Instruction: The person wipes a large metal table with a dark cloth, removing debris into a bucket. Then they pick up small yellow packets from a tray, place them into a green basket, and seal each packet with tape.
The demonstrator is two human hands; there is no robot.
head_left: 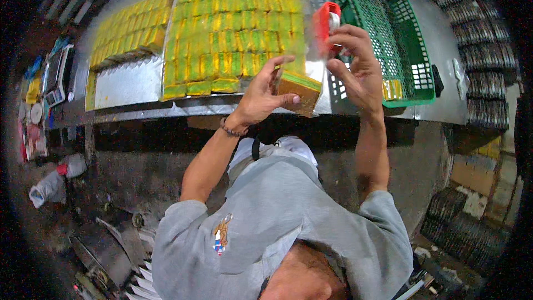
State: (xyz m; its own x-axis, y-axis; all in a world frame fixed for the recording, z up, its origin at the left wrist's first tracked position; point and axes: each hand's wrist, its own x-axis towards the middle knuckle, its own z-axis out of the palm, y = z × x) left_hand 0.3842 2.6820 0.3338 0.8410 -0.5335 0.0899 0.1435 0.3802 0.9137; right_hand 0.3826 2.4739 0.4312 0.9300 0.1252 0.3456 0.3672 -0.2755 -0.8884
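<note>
My left hand (261, 97) is closed around a small yellow-and-green wrapped pack (300, 84), thumb across the near face and fingers behind it. The pack is tilted, just off the table's front edge. To the right, my right hand (358, 69) has its fingers and thumb curled on the near end of a red tape dispenser (322, 26) with a pale roll in it. Any strip of tape at the fingertips is too small to make out. Left of my hands, many similar yellow-green packs (233, 33) stand in tight rows on the metal table (194, 108).
A green plastic crate (426, 78) with a few packs inside stands right of the dispenser. At the left, more packs (133, 28) sit in a pale tray (125, 90). Dark stacked items (483, 55) rise beyond the table's right end. Machinery parts (100, 244) lie at lower left.
</note>
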